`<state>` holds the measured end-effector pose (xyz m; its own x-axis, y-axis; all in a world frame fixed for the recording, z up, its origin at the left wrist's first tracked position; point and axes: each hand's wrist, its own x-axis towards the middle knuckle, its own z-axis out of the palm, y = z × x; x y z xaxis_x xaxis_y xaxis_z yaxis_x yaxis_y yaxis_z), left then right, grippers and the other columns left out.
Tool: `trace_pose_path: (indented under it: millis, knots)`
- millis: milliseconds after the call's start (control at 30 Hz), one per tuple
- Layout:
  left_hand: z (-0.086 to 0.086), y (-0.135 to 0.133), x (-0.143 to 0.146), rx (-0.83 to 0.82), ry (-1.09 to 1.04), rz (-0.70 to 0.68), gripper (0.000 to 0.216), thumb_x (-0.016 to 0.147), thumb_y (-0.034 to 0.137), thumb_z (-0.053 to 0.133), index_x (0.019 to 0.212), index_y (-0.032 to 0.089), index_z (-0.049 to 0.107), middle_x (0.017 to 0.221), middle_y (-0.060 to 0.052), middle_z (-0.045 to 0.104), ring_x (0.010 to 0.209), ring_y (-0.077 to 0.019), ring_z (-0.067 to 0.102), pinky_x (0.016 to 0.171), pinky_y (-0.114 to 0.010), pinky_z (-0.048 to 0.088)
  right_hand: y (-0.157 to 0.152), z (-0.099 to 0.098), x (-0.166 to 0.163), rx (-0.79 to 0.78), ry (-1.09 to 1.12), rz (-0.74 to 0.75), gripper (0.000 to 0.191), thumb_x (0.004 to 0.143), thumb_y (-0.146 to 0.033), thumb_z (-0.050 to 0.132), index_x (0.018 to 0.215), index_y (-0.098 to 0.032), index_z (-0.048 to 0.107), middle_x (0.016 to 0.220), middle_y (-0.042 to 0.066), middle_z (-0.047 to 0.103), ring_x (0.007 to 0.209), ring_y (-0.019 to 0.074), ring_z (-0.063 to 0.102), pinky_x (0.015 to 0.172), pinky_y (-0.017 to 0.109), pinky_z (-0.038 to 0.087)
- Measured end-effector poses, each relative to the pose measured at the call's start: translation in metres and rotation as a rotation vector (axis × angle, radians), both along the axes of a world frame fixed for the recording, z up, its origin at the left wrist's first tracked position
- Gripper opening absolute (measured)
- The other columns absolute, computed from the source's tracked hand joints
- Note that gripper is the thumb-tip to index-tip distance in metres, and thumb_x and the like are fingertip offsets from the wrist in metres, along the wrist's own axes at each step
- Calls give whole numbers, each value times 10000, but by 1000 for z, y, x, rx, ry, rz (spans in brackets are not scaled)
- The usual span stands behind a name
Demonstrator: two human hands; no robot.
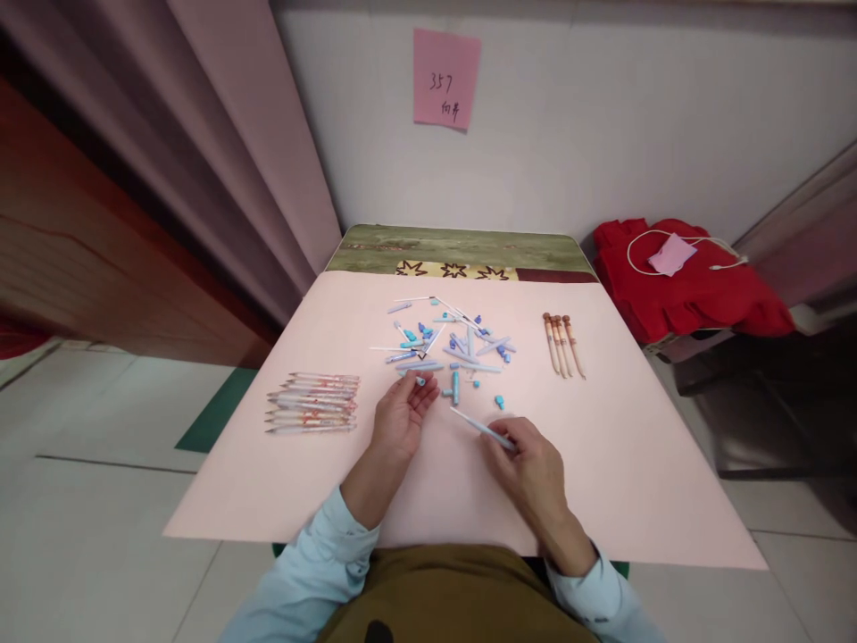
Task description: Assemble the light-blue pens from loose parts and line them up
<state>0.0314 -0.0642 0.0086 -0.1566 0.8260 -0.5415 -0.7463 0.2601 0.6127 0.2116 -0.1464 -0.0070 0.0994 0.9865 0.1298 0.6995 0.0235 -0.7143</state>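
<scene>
My left hand [400,415] is turned partly palm-up, its thumb and fingers closed on a small light-blue pen part [420,380] with an open round end. In my right hand [532,460] is a slim light-blue pen piece [478,425], its whitish thin end pointing left toward the other hand. Beyond both hands lies a loose pile of pen parts: pale lavender barrels [461,357], thin white refills [434,340] and small blue pieces. A teal tube [456,388] stands out between my hands, and a teal cap-like piece [499,402] lies just above the right hand.
A row of patterned pens [313,405] lies at the left on the pale pink table covering [461,500]. Several wooden-looking pens with brown tops [563,346] lie at the right. Red cloth [683,295] with a white cable sits beyond the table's right edge; a wall stands behind.
</scene>
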Motion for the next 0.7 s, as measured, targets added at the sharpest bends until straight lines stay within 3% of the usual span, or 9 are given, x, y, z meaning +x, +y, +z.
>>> trace_pose_path:
  millis: [133, 300, 433, 533, 700]
  knots:
    - [9, -2, 2, -42, -76, -24, 91, 887, 107, 614, 830, 81, 680, 790, -110, 740, 691, -148, 712, 694, -267, 610, -5, -5, 3, 113, -291, 27, 159, 893, -331, 600, 938, -239, 722, 989, 55, 702, 913, 200, 625, 726, 268, 437]
    - [20, -6, 4, -74, -127, -59, 77, 885, 81, 605, 872, 75, 681, 809, -121, 746, 649, -139, 706, 652, -245, 605, 17, 8, 2, 155, -315, 16, 223, 960, -326, 522, 984, -230, 721, 965, 57, 704, 880, 182, 630, 741, 269, 426]
    - [27, -9, 7, -82, -204, -140, 110, 908, 105, 589, 887, 72, 692, 817, -114, 748, 654, -127, 708, 659, -224, 600, 58, 20, -9, 90, -412, 28, 232, 972, -311, 508, 948, -235, 726, 936, 54, 690, 869, 179, 616, 687, 264, 386]
    - [31, -13, 9, -93, -243, -176, 145, 930, 128, 570, 882, 78, 697, 820, -106, 749, 657, -118, 708, 669, -214, 597, 82, 17, -19, -4, -557, 70, 231, 964, -278, 502, 903, -223, 719, 917, 62, 676, 840, 183, 603, 663, 273, 366]
    - [34, -18, 8, -106, -273, -192, 160, 939, 153, 566, 909, 73, 701, 819, -103, 747, 642, -117, 703, 666, -222, 603, 92, 10, -28, -63, -719, 141, 253, 966, -218, 457, 872, -179, 688, 860, 99, 663, 832, 211, 611, 685, 300, 372]
